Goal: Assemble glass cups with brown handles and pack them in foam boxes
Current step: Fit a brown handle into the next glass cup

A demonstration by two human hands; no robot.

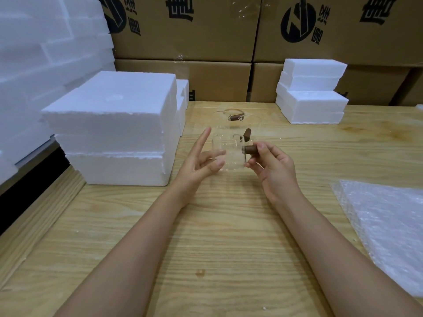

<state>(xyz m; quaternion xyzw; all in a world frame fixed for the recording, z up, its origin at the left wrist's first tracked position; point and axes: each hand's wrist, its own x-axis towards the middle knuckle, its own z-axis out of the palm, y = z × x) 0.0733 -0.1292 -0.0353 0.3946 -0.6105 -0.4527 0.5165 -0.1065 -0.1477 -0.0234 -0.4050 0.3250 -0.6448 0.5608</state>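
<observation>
Glass cup (229, 157) outline faint; right grip (272, 170) pinches brown handle (250, 148); left grip (199, 161) wide.

Cardboard boxes (183, 37), black logo, character 惠

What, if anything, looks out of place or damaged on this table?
Only small things: a brownish spot on the wooden table between the forearms, and stray white foam crumbs. The right hand pinches a brown handle; no breakage shows.
</observation>
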